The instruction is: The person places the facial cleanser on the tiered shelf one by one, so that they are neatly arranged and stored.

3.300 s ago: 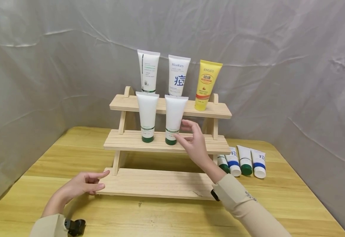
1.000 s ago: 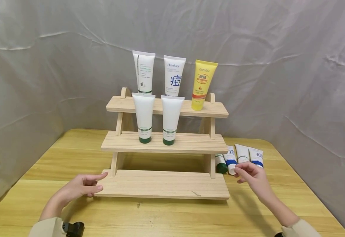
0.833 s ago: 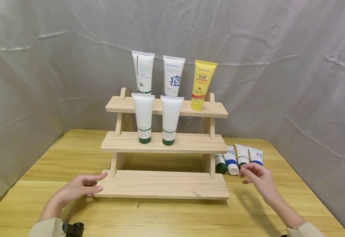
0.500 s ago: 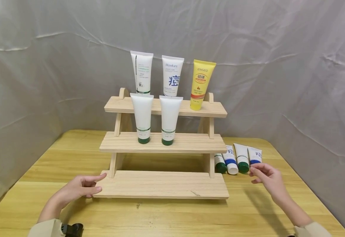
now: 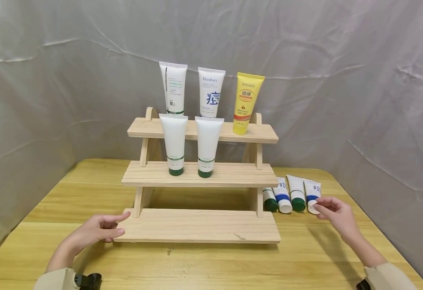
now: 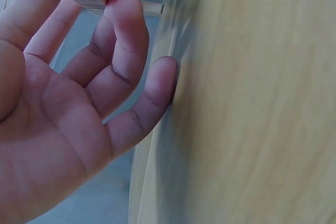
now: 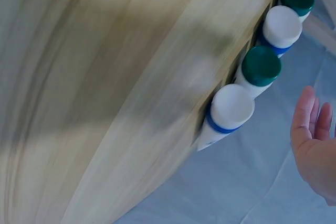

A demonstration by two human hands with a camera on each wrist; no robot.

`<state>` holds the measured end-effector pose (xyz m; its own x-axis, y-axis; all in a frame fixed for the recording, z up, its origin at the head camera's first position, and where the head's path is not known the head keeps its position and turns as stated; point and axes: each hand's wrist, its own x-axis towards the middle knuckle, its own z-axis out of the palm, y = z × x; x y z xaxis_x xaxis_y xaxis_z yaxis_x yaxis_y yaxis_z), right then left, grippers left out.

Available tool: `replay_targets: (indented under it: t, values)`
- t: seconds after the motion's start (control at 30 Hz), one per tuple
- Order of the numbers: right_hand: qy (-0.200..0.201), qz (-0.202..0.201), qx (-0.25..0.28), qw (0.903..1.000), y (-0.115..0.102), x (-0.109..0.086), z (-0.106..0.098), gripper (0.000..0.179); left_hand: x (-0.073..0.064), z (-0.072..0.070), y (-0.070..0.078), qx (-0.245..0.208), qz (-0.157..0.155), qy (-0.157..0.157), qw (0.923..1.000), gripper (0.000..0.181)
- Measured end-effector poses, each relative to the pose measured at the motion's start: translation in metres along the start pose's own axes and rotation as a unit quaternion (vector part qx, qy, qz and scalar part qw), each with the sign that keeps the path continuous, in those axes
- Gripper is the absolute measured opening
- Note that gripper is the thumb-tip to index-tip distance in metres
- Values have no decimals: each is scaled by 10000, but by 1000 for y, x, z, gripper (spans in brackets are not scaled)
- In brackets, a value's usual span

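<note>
My left hand (image 5: pixel 93 231) grips the left end of the bottom shelf of a three-tier wooden display stand (image 5: pixel 196 225). In the left wrist view, curled fingers (image 6: pixel 126 40) meet the shelf end. My right hand (image 5: pixel 340 219) hovers by the white cap of the rightmost lying tube (image 5: pixel 312 187), fingers bent and holding nothing. The right wrist view shows that hand (image 7: pixel 317 153) apart from the tube caps. Left of that tube lie a green-capped tube (image 5: pixel 296 189), a white-capped tube with a blue band (image 5: pixel 282 191) and a partly hidden green-capped tube (image 5: pixel 269 199).
On the top tier stand a white tube with green print (image 5: pixel 175 86), a white Hankey tube (image 5: pixel 211 90) and a yellow tube (image 5: pixel 246 100). Two white green-capped tubes (image 5: pixel 175 141) stand on the middle tier. A grey cloth (image 5: pixel 324 100) hangs behind the wooden table (image 5: pixel 196 266).
My right hand has left the right white tube on the middle tier and moved right, past the lying tubes to the rightmost one. The left hand keeps its grip on the shelf.
</note>
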<state>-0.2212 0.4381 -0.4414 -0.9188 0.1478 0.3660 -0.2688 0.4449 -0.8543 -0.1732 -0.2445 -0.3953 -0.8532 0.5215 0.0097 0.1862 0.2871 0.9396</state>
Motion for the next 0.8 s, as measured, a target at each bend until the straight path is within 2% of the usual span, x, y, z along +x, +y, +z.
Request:
replay_targets:
  t: [0.13,0.3,0.37,0.53,0.6,0.7,0.8]
  values:
    - [-67,7,-152,9999,5,6,-7,30,0,0,0,-18,-8,-36,10000,53]
    - [86,8,-473,9988,12,14,-13,29,-1,0,0,-35,-19,-49,10000,53]
    - [109,182,-559,9982,0,14,-12,29,-1,0,0,-40,-18,-43,10000,52]
    - [-118,558,-948,9939,-61,6,-3,39,-2,0,-1,-54,-21,-32,10000,51]
    - [-261,570,-1229,9904,-80,2,0,43,-2,0,-1,-56,-27,-20,10000,51]
    - [-449,801,-1443,9853,-89,1,3,44,-1,-1,-2,-48,-24,-7,10000,51]
    - [-665,990,-1438,9824,-83,3,1,48,0,-1,-2,-40,0,-16,10000,51]
